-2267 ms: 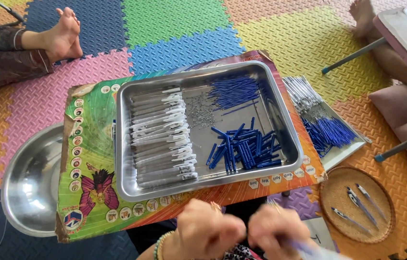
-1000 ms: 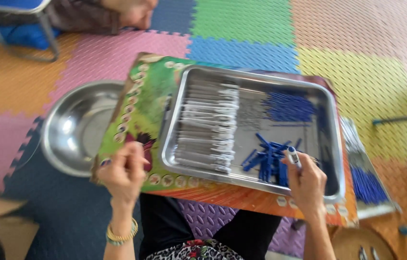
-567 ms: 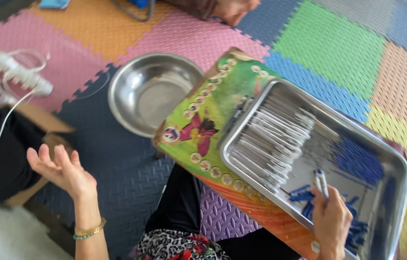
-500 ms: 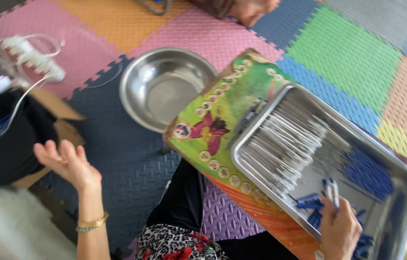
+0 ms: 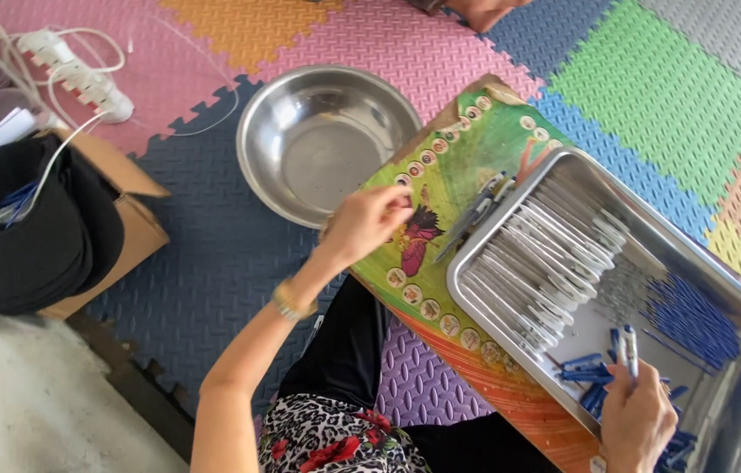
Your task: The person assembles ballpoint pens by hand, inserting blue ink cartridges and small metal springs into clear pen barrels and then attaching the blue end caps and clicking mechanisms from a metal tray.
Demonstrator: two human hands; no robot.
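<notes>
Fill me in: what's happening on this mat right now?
A person sits on the foam floor mat with a colourful printed board across the lap, carrying a steel tray. The tray holds rows of white pen barrels, thin blue refills and loose blue caps. The right hand holds a pen upright over the caps. The left hand is at the board's left edge, fingers pinched, beside an empty steel bowl.

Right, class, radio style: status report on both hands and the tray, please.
Left hand pinched at the green board's edge, by the steel bowl. Right hand holds a blue-and-white pen over the metal tray. Nothing blocking.
</notes>
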